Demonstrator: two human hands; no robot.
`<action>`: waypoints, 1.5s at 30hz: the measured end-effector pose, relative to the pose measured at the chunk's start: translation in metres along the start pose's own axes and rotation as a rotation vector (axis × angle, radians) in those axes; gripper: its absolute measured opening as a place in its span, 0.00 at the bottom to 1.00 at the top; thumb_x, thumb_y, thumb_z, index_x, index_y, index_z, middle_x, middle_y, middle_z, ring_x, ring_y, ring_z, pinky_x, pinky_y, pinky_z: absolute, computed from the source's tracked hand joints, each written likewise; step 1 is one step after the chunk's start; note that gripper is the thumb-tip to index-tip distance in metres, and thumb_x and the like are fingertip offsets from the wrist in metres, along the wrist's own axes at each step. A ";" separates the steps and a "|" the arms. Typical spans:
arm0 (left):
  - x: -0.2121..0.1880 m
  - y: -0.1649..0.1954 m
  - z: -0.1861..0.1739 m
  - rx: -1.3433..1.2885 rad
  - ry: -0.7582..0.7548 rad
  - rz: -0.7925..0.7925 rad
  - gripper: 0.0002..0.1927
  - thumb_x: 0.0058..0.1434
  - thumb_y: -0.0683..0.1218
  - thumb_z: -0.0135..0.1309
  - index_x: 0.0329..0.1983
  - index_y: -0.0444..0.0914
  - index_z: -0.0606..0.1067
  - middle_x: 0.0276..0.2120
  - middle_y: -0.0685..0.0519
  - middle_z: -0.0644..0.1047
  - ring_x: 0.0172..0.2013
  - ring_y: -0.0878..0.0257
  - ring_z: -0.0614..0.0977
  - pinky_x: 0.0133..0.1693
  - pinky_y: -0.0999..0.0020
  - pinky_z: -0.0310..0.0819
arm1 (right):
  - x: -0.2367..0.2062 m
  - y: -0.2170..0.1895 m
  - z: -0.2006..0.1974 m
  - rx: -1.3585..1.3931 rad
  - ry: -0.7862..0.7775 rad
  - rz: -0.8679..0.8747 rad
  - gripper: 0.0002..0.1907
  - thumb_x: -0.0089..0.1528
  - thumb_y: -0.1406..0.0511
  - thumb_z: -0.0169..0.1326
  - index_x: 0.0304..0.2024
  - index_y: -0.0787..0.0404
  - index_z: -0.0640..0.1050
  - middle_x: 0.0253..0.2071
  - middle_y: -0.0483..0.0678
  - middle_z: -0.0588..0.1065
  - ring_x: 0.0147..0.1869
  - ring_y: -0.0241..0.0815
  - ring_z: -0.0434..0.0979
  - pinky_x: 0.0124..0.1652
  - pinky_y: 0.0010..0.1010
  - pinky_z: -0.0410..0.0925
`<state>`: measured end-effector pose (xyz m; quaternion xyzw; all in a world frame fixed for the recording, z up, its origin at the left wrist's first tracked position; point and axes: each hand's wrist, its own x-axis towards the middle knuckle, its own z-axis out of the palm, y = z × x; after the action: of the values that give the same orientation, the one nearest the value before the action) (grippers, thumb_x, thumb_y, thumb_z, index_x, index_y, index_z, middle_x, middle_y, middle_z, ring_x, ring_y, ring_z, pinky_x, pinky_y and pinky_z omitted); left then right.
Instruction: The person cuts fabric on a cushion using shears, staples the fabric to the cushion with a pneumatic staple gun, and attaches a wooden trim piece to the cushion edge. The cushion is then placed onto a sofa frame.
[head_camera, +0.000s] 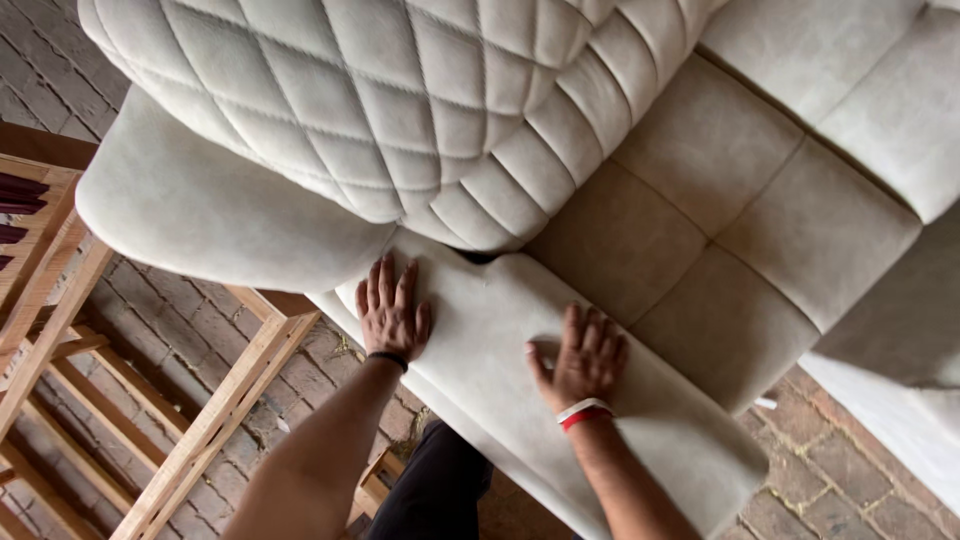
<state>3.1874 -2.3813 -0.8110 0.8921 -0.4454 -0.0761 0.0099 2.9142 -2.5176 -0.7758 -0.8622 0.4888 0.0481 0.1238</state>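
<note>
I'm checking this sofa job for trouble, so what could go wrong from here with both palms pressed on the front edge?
The left hand lies close under the quilted cushion, so fingers might get pinched if it drops. The wooden frame stands close beside the legs, a possible trip. The right hand could scuff the pale upholstery.

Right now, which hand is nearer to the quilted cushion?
Left. The left hand lies flat on the sofa's front edge just below the quilted cushion; the right hand rests farther along that edge.
</note>
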 end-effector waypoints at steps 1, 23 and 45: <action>0.002 -0.003 0.004 0.000 0.000 0.003 0.40 0.61 0.59 0.43 0.78 0.50 0.52 0.77 0.42 0.49 0.75 0.45 0.50 0.72 0.42 0.38 | 0.011 -0.017 -0.001 0.021 0.004 -0.030 0.51 0.57 0.34 0.45 0.73 0.55 0.57 0.70 0.64 0.60 0.72 0.67 0.60 0.67 0.61 0.52; 0.014 -0.014 0.011 -0.099 0.060 0.002 0.38 0.57 0.57 0.47 0.74 0.48 0.61 0.75 0.41 0.54 0.74 0.45 0.55 0.71 0.42 0.42 | 0.049 -0.063 0.006 0.113 0.134 -0.190 0.48 0.57 0.44 0.56 0.74 0.54 0.56 0.71 0.61 0.62 0.74 0.61 0.60 0.68 0.58 0.54; -0.010 -0.108 0.046 -1.354 -0.099 -1.360 0.55 0.59 0.79 0.33 0.80 0.43 0.42 0.75 0.35 0.54 0.73 0.41 0.59 0.69 0.38 0.53 | 0.049 -0.077 0.014 0.141 0.162 -0.184 0.45 0.58 0.48 0.56 0.73 0.54 0.57 0.72 0.60 0.62 0.75 0.60 0.59 0.68 0.60 0.53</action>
<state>3.2606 -2.3064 -0.8645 0.7605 0.3059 -0.3442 0.4579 3.0060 -2.5163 -0.7865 -0.8937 0.4183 -0.0675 0.1480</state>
